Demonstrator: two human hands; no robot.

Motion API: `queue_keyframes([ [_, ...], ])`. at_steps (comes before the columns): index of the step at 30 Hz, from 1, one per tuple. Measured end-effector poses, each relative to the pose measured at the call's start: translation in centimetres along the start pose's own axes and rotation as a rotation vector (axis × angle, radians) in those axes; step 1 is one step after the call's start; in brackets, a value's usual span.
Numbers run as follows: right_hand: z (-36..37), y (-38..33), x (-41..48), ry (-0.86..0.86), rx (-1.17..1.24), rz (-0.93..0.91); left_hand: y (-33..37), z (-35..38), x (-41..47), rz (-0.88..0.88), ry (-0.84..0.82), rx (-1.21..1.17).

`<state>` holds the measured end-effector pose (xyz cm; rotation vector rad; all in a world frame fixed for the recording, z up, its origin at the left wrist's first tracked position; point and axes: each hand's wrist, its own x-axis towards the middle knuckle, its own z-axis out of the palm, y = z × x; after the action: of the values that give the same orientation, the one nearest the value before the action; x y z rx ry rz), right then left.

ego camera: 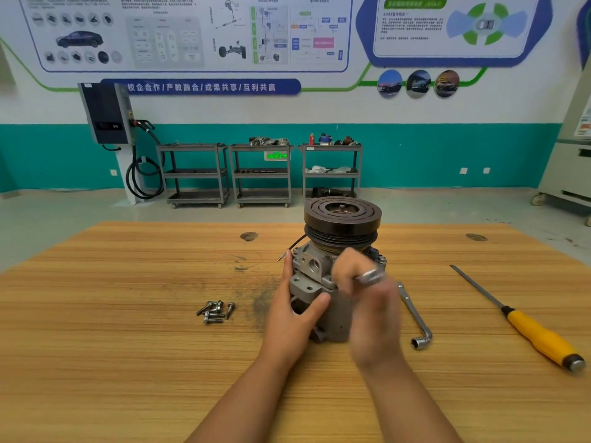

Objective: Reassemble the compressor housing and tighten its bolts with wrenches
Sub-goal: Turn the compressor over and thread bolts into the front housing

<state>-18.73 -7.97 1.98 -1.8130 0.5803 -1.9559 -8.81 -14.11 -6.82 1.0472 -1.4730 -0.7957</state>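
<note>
Tabletop [128,346]: wooden, striped grain, carrying all parts.
Compressor [311,266]: upright at centre, dark pulley [342,215] on top.
Left hand [294,311]: grips the compressor's left side, thumb across its front.
Right hand [367,302]: blurred, fingers curled round a shiny metal piece [371,276] against the compressor's right side.
Yellow-handled tool [537,334]: lying far right.
Socket wrench [415,314]: L-shaped, just right of the compressor.
Bolts [216,311]: small heap, left.

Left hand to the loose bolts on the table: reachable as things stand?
Likely yes. The bolts lie on the table just left of the left hand, nothing between; it would first have to release the compressor it holds.
</note>
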Motion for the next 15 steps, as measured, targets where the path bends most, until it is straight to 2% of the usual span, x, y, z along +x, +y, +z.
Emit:
queue_keyframes([
  [3,-2.4,-0.2,1.4,0.223,0.44,0.167,1.2,-0.2,0.1,-0.024,0.021,-0.044],
  [6,-4.9,0.9,2.3,0.397,0.686,0.356,1.4,-0.1,-0.2,-0.023,0.007,-0.07],
  [11,-6.4,2.5,2.6,0.491,0.853,0.546,1.7,-0.3,-0.2,-0.028,-0.007,-0.085],
  [15,-6.5,3.3,2.6,0.473,0.893,0.586,1.9,-0.3,-0.3,-0.029,-0.006,-0.105],
])
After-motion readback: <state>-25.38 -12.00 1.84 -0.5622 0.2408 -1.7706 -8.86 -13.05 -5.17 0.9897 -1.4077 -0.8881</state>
